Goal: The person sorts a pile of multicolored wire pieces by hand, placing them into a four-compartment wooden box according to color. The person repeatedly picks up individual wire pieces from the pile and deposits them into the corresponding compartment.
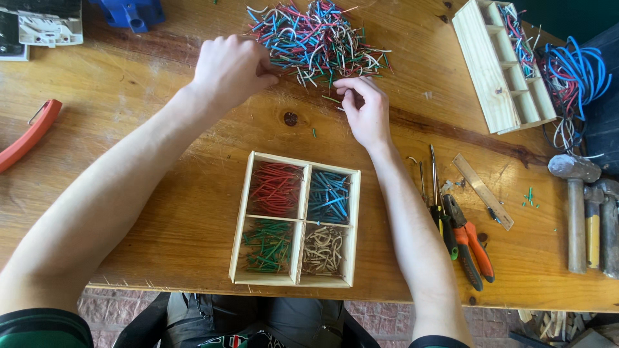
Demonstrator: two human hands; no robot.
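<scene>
An orange-handled tool [27, 136] lies at the table's far left edge, at about nine o'clock from the sorting box. A grey and white plastic device [45, 24] sits at the top left corner, with a blue plastic part [132, 13] just to its right.

The left hand [231, 69] rests at the near-left edge of the pile of cut wire pieces [316, 38]. Its fingers are curled in, knuckles up, tips pressed together against the pile's edge; whether they pinch a piece I cannot tell.

The pile, a mix of red, blue, green and white, lies at twelve o'clock from the four-compartment wooden box [298, 219] on the wooden table [161, 212]. The box holds red pieces top left, blue top right, green bottom left, white bottom right.

The right hand [364, 109] sits at the pile's six o'clock side, fingers bent inward with thumb near fingertips, loosely closed; anything held is too small to tell.

At three o'clock from the box lie orange-handled pliers [469, 241] and a wooden ruler [483, 191]. A long wooden divided tray [503, 67] stands at two o'clock, a tangle of blue and red wires [574, 74] beside it. Hammers [577, 212] lie at the far right.
</scene>
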